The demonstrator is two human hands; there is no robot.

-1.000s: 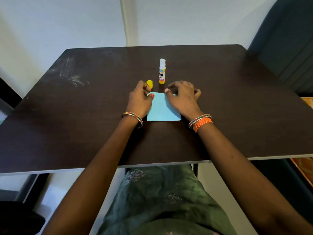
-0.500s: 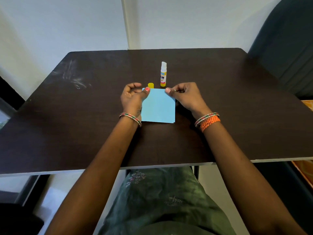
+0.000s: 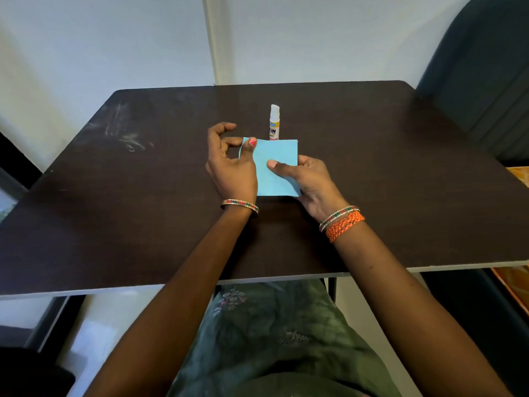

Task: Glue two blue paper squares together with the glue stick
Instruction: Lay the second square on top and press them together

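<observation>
Between both hands, blue paper.

Dark table, bangles

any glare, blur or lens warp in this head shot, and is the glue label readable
Head view: the table edges bow outward, a wide-angle warp; soft window glare smears its far left surface; the corners fall dark. The glue stick label is only partly legible, its foot hidden behind the blue paper. Both hands, left hand and right hand, look fairly sharp.
</observation>
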